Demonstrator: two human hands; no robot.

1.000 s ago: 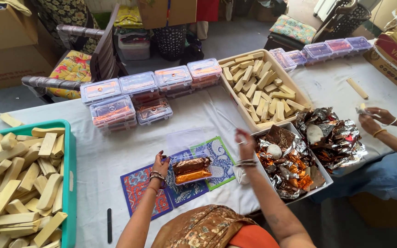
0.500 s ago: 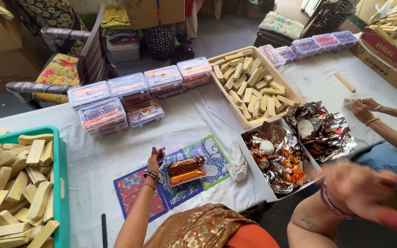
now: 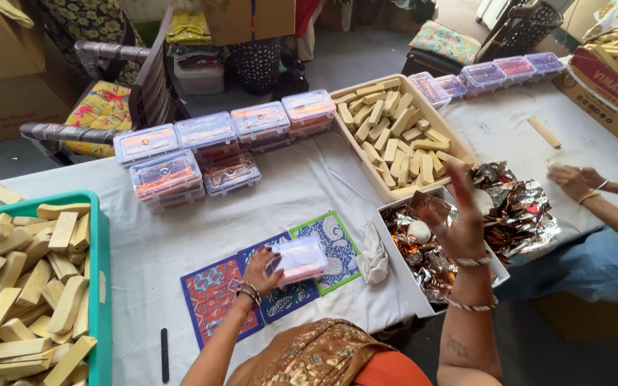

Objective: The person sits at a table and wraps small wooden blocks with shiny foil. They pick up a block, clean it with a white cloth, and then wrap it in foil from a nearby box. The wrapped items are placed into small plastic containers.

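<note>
My left hand [image 3: 257, 271] holds a small clear plastic box [image 3: 302, 259] with pinkish-orange contents, tilted above the patterned mats [image 3: 212, 297] on the white-covered table. Raised over the white tray [image 3: 399, 275], my right hand [image 3: 459, 227] has its fingers spread and nothing visible in it. That tray holds crumpled copper and silver foil wrappers [image 3: 516, 211]. A crumpled white cloth [image 3: 375, 255] lies between the box and the tray.
Filled clear boxes [image 3: 209, 143] stand stacked at the back. A beige tray [image 3: 357, 154] of pale sticks sits behind the foil tray. A teal crate [image 3: 99, 286] of sticks is at left. Another person's hand [image 3: 574, 180] works at right. A black stick [image 3: 164, 354] lies near the front edge.
My right hand left the foil tray, dropped to the lower right, and is now raised over the tray. The box in my left hand has tilted and shows a clear top.
</note>
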